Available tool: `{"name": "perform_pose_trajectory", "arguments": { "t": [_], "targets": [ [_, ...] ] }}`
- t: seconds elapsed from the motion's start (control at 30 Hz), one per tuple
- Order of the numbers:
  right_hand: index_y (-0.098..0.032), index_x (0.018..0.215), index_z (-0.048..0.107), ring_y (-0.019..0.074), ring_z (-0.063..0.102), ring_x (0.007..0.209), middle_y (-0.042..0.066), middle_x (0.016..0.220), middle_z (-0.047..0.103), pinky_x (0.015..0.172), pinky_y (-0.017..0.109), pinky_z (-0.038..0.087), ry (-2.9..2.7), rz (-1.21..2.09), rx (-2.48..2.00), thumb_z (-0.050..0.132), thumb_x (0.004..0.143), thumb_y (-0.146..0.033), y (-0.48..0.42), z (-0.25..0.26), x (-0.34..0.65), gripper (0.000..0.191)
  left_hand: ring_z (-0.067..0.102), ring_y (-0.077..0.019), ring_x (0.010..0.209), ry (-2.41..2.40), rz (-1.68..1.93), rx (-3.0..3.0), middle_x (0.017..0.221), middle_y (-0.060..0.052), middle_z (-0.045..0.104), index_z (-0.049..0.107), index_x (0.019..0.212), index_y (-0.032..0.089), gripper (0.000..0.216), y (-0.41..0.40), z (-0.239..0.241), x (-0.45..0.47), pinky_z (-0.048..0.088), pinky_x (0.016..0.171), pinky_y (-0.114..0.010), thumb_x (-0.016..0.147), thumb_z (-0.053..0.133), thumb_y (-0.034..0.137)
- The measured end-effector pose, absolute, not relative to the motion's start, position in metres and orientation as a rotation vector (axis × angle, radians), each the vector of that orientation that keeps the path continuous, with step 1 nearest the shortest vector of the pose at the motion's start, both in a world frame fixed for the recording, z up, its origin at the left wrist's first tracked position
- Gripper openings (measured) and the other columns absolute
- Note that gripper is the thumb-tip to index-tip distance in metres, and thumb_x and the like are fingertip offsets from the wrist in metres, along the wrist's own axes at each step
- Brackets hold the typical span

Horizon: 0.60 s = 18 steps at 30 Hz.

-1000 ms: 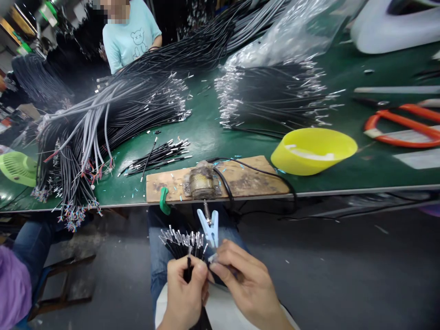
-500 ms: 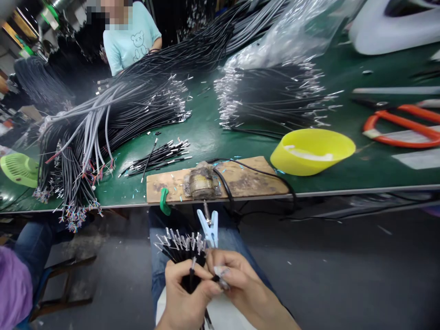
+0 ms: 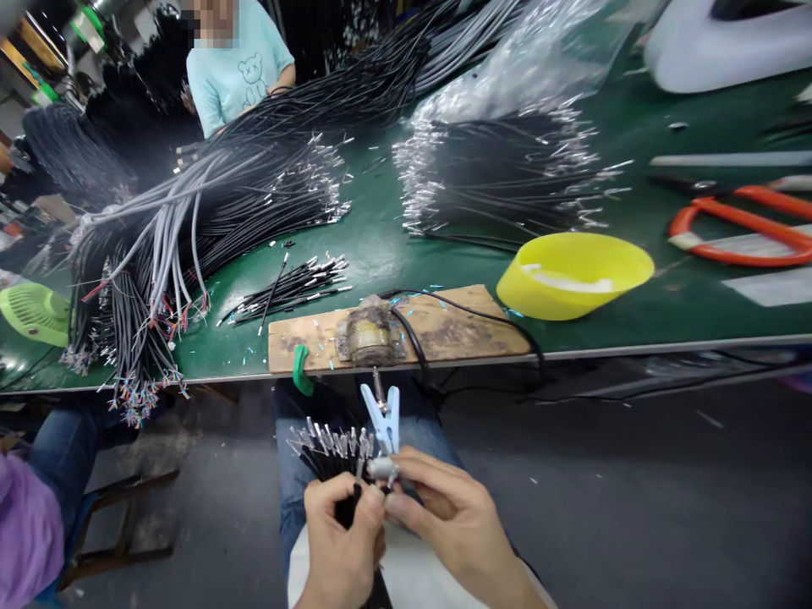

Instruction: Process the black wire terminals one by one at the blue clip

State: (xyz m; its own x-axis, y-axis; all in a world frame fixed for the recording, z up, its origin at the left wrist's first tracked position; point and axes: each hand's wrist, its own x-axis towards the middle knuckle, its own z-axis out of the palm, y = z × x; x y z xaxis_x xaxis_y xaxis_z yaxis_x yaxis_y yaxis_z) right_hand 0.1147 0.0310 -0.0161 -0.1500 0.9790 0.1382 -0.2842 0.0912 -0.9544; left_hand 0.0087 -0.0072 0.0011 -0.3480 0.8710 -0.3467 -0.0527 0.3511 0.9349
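Note:
A bundle of thin black cables (image 3: 330, 452) with stripped, silvery ends points up and away over my lap. My left hand (image 3: 342, 529) is closed round it, thumb and forefinger pinching one cable near its tip. Close against it, my right hand (image 3: 453, 516) pinches a cable end. A grey-silver wrap (image 3: 382, 468) covers one of its fingertips, partly hiding the cable end. Just beyond the fingers, a light blue clip (image 3: 384, 420) sits on the metal shaft of a small motor (image 3: 371, 334), which is fixed to a wooden board (image 3: 457, 326).
Piles of black cables (image 3: 495, 173) and grey cables (image 3: 181, 199) cover the green table (image 3: 374, 241). A yellow ring-shaped tube (image 3: 571, 292), orange-handled scissors (image 3: 729, 222) and a green fan (image 3: 35, 313) are also there. A person (image 3: 238, 72) is across the table; a purple sleeve (image 3: 29, 533) shows at left.
My right fingers have moved up and slightly left, and their wrapped fingertip now lies by the cable tips. My left hand keeps its hold on the bundle. The view has shifted slightly.

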Motion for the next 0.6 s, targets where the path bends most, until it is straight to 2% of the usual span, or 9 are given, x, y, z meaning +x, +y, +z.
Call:
{"name": "perform_pose_trajectory", "arguments": {
  "t": [0.07, 0.13, 0.2, 0.27, 0.4, 0.47, 0.6],
  "targets": [
    [-0.019, 0.058, 0.066, 0.0156, 0.051, 0.051, 0.003, 0.053, 0.057, 0.049, 0.026, 0.042, -1.200, 1.182, -0.899, 0.067, 0.076, -0.036, 0.030, -0.013, 0.114, 0.025, 0.029, -0.0028, 0.026, 1.603, 1.165, 0.715, 0.032, 0.009, 0.033, 0.049, 0.049, 0.016, 0.052, -0.005, 0.001, 0.009, 0.023, 0.027, -0.016, 0.062, 0.063, 0.064],
    [-0.019, 0.057, 0.063, 0.0146, 0.048, 0.051, 0.002, 0.053, 0.054, 0.049, 0.025, 0.039, -1.174, 1.160, -0.904, 0.063, 0.080, -0.033, 0.029, -0.013, 0.114, 0.027, 0.029, -0.0026, 0.025, 1.579, 1.142, 0.709, 0.031, 0.009, 0.033, 0.052, 0.049, 0.015, 0.052, -0.005, 0.000, 0.008, 0.022, 0.026, -0.016, 0.061, 0.064, 0.064],
    [-0.019, 0.059, 0.061, 0.0145, 0.047, 0.054, 0.001, 0.057, 0.051, 0.049, 0.025, 0.039, -1.104, 1.369, -0.819, 0.061, 0.080, -0.041, 0.028, -0.015, 0.114, 0.030, 0.030, -0.0031, 0.025, 1.573, 1.119, 0.733, 0.031, 0.008, 0.036, 0.055, 0.050, 0.014, 0.050, -0.006, -0.002, 0.006, 0.022, 0.026, -0.016, 0.059, 0.067, 0.062],
    [-0.019, 0.061, 0.059, 0.0142, 0.047, 0.055, 0.000, 0.060, 0.049, 0.050, 0.025, 0.039, -0.992, 1.656, -0.714, 0.061, 0.077, -0.050, 0.028, -0.018, 0.116, 0.035, 0.037, -0.0050, 0.027, 1.629, 1.152, 0.799, 0.033, 0.005, 0.044, 0.058, 0.049, 0.014, 0.047, -0.009, -0.004, 0.002, 0.029, 0.029, -0.017, 0.055, 0.072, 0.058],
    [-0.018, 0.060, 0.056, 0.0127, 0.043, 0.054, -0.002, 0.057, 0.047, 0.052, 0.025, 0.036, -0.782, 1.918, -0.716, 0.068, 0.068, -0.053, 0.036, -0.023, 0.119, 0.038, 0.059, -0.0149, 0.048, 1.736, 1.200, 1.079, 0.050, -0.003, 0.065, 0.068, 0.051, 0.016, 0.032, -0.013, -0.005, -0.004, 0.049, 0.052, -0.026, 0.055, 0.078, 0.046],
    [-0.018, 0.060, 0.057, 0.0130, 0.042, 0.054, -0.002, 0.056, 0.047, 0.051, 0.025, 0.035, -0.733, 1.844, -0.823, 0.070, 0.066, -0.052, 0.046, -0.022, 0.120, 0.037, 0.062, -0.0175, 0.052, 1.715, 1.181, 1.194, 0.053, -0.004, 0.068, 0.071, 0.053, 0.017, 0.025, -0.014, -0.003, -0.005, 0.050, 0.057, -0.028, 0.059, 0.076, 0.041],
    [-0.018, 0.057, 0.059, 0.0139, 0.041, 0.055, 0.000, 0.056, 0.049, 0.051, 0.026, 0.035, -0.810, 1.640, -0.902, 0.062, 0.070, -0.060, 0.069, -0.016, 0.115, 0.044, 0.060, -0.0171, 0.047, 1.662, 1.202, 1.265, 0.051, -0.004, 0.068, 0.073, 0.056, 0.017, 0.019, -0.014, 0.004, -0.005, 0.050, 0.051, -0.027, 0.061, 0.075, 0.035]
  ]
}}
